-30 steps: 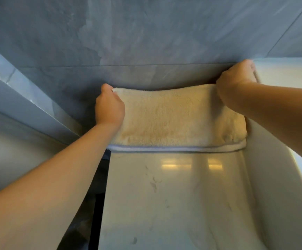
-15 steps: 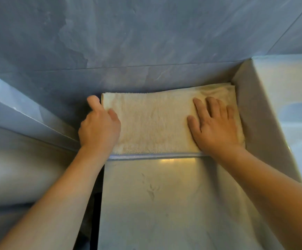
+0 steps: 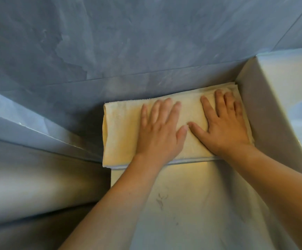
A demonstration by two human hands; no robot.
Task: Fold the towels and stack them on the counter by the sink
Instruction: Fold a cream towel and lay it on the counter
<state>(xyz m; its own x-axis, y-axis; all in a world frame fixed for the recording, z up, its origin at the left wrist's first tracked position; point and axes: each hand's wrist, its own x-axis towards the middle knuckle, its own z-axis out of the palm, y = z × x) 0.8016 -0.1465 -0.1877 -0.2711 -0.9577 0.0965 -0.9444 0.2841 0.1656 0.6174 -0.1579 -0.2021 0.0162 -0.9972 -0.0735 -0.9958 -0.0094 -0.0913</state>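
A folded cream towel [image 3: 121,134] lies at the back of the pale counter [image 3: 191,204], against the grey-blue wall. A thin white edge of another towel [image 3: 191,161] shows under its front edge. My left hand [image 3: 160,132] presses flat on the towel's middle with fingers straight and spread. My right hand [image 3: 224,127] lies flat on the towel's right part, fingers straight, its thumb tip close to my left thumb. The towel's right end sits next to the raised sink wall.
The raised white sink block [image 3: 273,109] borders the counter on the right. Grey-blue tiled wall [image 3: 128,51] stands behind. The counter's left edge [image 3: 111,177] drops off beside a grey ledge [image 3: 38,134] and a pale curved surface lower left.
My left hand moved from the towel's left end onto its middle and flattened. My right hand came off the far right corner a second ago and now lies flat on top.
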